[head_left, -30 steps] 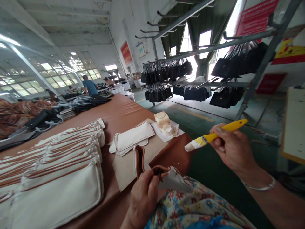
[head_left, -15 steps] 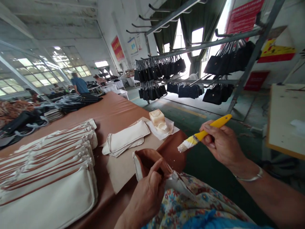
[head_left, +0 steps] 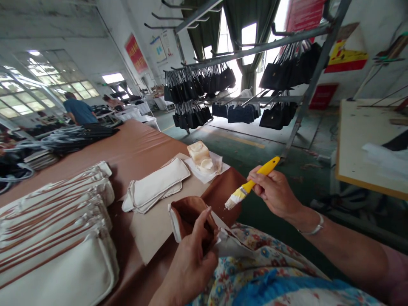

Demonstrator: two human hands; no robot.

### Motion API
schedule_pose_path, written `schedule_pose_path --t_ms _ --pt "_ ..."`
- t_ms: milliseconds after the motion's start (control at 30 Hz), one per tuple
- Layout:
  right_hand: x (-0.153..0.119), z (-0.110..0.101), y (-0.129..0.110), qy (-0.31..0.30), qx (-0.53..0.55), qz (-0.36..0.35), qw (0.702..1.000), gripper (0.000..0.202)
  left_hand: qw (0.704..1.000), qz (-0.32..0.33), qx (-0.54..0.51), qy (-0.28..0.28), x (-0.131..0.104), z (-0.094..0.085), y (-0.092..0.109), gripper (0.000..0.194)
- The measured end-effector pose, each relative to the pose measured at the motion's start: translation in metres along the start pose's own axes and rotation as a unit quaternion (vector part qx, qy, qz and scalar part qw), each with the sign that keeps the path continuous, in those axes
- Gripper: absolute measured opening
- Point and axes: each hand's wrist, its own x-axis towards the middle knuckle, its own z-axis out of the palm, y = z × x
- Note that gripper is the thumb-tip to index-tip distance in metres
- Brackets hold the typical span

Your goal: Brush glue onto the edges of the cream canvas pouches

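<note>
A yellow-handled paintbrush is gripped in my right hand, its whitish bristles pointing down and left. Below and left of the bristles, my left hand holds a cream pouch whose mouth gapes, showing a brown lining. One finger lies along the pouch's rim; the thumb is partly hidden. The pouch's lower side rests against the flowered apron. A few white specks show just under the bristles. Beyond the pouch, a couple of flat cream pieces lie on brown cardboard.
A pale block-like container stands on white paper at the table edge. Cream pouches are stacked at left on the brown-covered table. Black bags hang from a metal rack. A person stands far left.
The view has swung slightly to the right, shifting everything left. The brush remains in my right hand, with its bristles now lower and a little nearer the pouch. My left hand keeps its hold.
</note>
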Motion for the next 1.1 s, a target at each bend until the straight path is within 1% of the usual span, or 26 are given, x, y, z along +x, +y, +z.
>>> schedule_pose_path --t_ms 33,100,133,200,333,367,433,567,667,767,833,900,967,1033,1067,1100 --pt "-0.001 0.000 0.000 -0.003 -0.003 0.006 1.000 0.023 1.000 -0.001 -0.004 -0.029 0.002 -0.003 0.004 0.078" --pt "-0.003 -0.001 -0.002 -0.011 -0.015 0.017 1.000 0.025 0.997 0.005 -0.011 -0.070 0.006 -0.007 0.007 0.062" --pt "-0.005 -0.002 -0.002 -0.015 -0.020 0.022 0.999 0.025 0.997 0.010 -0.018 -0.075 0.009 -0.008 0.008 0.051" --pt "-0.006 -0.004 -0.003 -0.023 -0.025 0.031 0.999 0.025 0.997 0.012 -0.042 -0.063 0.012 -0.008 0.005 0.035" --pt "-0.005 -0.004 0.000 -0.025 -0.016 0.021 0.999 0.024 0.993 -0.020 -0.098 -0.060 0.016 -0.004 -0.003 0.024" --pt "-0.004 -0.002 0.002 -0.025 -0.013 0.015 0.999 0.024 0.994 -0.031 -0.089 -0.049 0.017 -0.003 -0.004 0.020" --pt "-0.001 0.002 0.006 -0.033 -0.015 0.007 0.999 0.023 0.998 -0.048 -0.037 -0.002 0.018 -0.001 -0.004 0.012" --pt "0.003 0.012 0.012 -0.072 -0.045 0.002 0.996 0.024 0.994 -0.042 0.055 0.087 0.019 0.009 -0.006 0.006" --pt "0.003 0.017 0.009 -0.082 -0.052 -0.028 0.995 0.025 0.983 -0.005 0.105 0.151 0.019 0.017 -0.013 0.003" --pt "0.002 0.019 0.003 -0.101 -0.068 -0.067 0.990 0.024 0.965 0.074 0.159 0.193 0.020 0.021 -0.022 0.004" --pt "0.000 0.020 -0.001 -0.140 -0.093 -0.090 0.982 0.022 0.953 0.123 0.186 0.207 0.022 0.022 -0.027 0.004" --pt "-0.003 0.021 -0.007 -0.201 -0.109 -0.110 0.967 0.019 0.945 0.147 0.202 0.211 0.023 0.023 -0.030 0.004" --pt "-0.004 0.021 -0.014 -0.278 -0.113 -0.133 0.945 0.013 0.943 0.148 0.213 0.209 0.023 0.022 -0.030 0.004" --pt "-0.004 0.019 -0.023 -0.344 -0.116 -0.171 0.916 0.008 0.942 0.149 0.222 0.201 0.023 0.021 -0.029 0.005" --pt "-0.003 0.017 -0.027 -0.360 -0.118 -0.191 0.906 0.008 0.942 0.153 0.225 0.197 0.023 0.021 -0.028 0.006" --pt "-0.002 0.016 -0.032 -0.359 -0.117 -0.210 0.902 0.009 0.941 0.158 0.226 0.194 0.023 0.021 -0.026 0.007"
